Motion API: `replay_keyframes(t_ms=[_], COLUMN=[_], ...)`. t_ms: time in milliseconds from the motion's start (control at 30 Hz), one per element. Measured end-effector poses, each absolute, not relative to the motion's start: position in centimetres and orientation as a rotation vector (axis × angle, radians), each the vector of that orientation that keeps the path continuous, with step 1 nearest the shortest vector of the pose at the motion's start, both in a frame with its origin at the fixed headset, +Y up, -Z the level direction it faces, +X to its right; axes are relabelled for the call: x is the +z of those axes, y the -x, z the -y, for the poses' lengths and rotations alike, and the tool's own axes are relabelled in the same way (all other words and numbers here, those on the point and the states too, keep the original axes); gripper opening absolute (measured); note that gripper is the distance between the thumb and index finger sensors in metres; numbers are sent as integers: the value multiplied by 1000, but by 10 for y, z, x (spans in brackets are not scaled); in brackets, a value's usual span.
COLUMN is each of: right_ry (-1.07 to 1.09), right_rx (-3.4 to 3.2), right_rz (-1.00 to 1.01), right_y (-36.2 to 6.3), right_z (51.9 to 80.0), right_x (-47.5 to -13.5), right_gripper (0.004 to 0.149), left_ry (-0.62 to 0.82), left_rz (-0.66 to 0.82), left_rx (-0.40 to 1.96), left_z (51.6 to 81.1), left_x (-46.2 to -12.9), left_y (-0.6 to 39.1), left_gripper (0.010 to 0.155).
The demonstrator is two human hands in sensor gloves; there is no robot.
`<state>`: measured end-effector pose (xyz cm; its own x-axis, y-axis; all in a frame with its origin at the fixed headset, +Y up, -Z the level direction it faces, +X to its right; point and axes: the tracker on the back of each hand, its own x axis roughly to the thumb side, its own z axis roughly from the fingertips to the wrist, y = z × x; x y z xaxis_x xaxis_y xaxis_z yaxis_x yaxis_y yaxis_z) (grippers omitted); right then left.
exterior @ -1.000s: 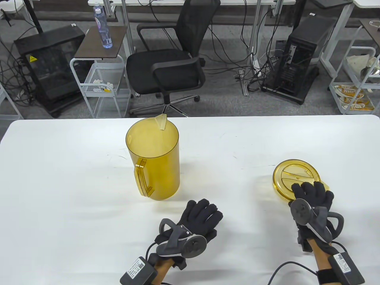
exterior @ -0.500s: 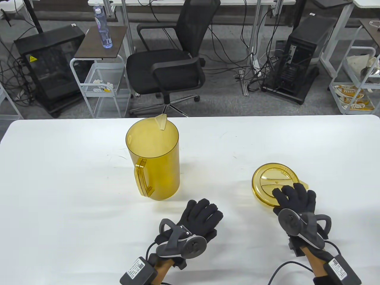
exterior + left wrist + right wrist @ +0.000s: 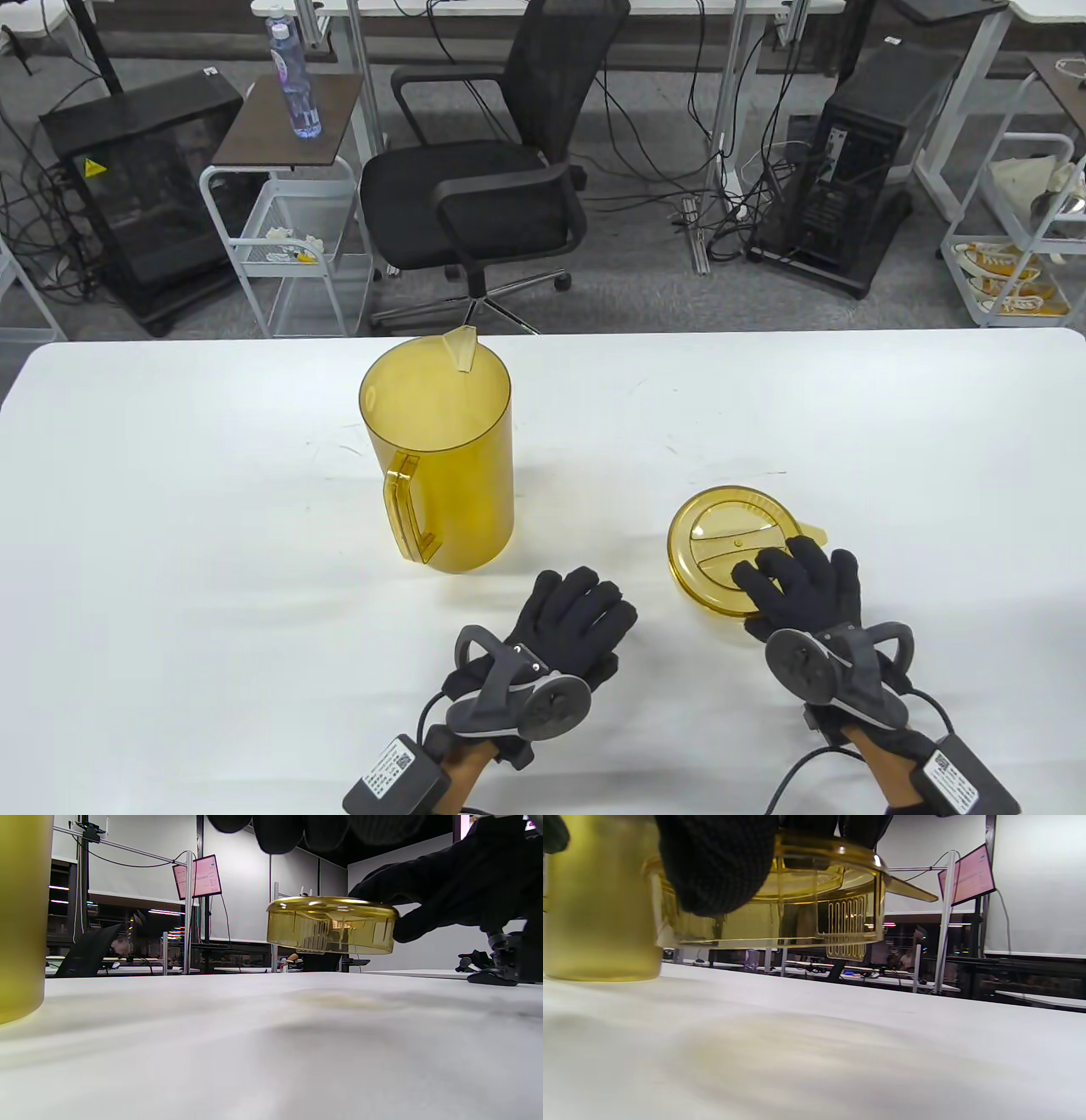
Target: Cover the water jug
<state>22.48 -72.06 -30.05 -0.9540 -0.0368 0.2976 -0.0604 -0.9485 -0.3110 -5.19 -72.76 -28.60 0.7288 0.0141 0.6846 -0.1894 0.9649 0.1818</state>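
Note:
An uncovered, see-through yellow water jug (image 3: 441,458) stands upright on the white table (image 3: 170,509), handle toward me and spout at the far side. Its round yellow lid (image 3: 721,543) hangs a little above the table to the jug's right, and my right hand (image 3: 797,581) grips its near edge, fingers on top and thumb against the rim. The left wrist view shows the lid (image 3: 333,926) clear of the tabletop; the right wrist view shows the lid (image 3: 806,904) close up with the jug (image 3: 598,899) behind it. My left hand (image 3: 577,615) lies flat on the table in front of the jug, holding nothing.
Beyond the table's far edge stand a black office chair (image 3: 484,170), a white cart with a water bottle (image 3: 293,81), computer towers (image 3: 857,170) and cables on the floor. Bare tabletop surrounds the jug.
My right hand has carried the lid leftward and slightly toward me, closer to the jug. The left hand and the jug have stayed put.

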Motion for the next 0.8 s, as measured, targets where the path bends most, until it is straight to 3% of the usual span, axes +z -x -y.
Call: replay_keyframes(t_ms=[800], right_ry=[-995], right_rx=[2829], right_rz=[467], right_y=[-195], right_z=[718], right_x=[-275], right_gripper=[61], left_ry=[-283], left_rz=[788], left_rx=[38], left_z=[729], left_x=[-278], left_y=[44], left_gripper=[75])
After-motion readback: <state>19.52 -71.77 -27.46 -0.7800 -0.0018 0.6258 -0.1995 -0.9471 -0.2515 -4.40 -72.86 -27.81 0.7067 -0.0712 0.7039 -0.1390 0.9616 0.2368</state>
